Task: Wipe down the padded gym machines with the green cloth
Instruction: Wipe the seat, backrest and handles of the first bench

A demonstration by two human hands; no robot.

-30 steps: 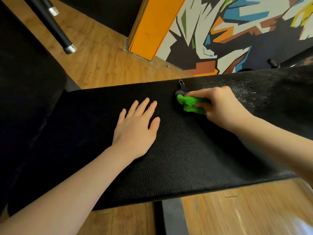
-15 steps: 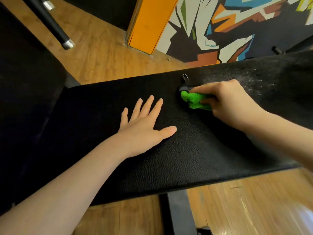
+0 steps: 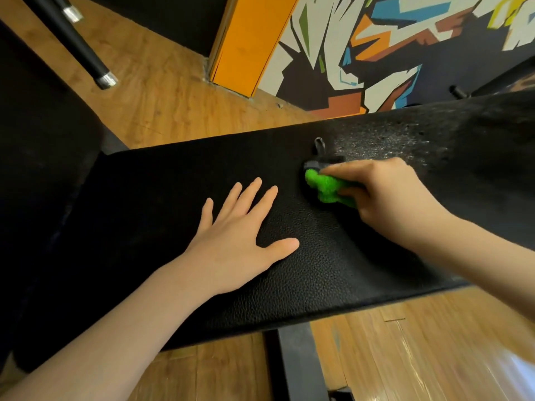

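Observation:
A long black padded bench [image 3: 304,279] runs across the view from left to right. My right hand [image 3: 385,195] is closed on a bunched green cloth [image 3: 324,185] and presses it onto the pad near its far edge. A small dark clip with a metal loop [image 3: 320,153] lies on the pad just beyond the cloth. My left hand [image 3: 240,241] rests flat on the pad with fingers spread, to the left of the cloth and apart from it. The pad's far right part [image 3: 405,140] looks speckled and wet.
A second black pad [image 3: 37,157] fills the left side. Black bars with metal ends [image 3: 86,53] hang over the wooden floor [image 3: 162,99] at the top left. A black frame post [image 3: 295,363] stands under the bench. An orange panel [image 3: 246,41] and a painted wall [image 3: 376,47] lie behind.
My left hand has spread its fingers and thumb wider on the pad. My right hand has stayed on the cloth by the clip, shifting only slightly.

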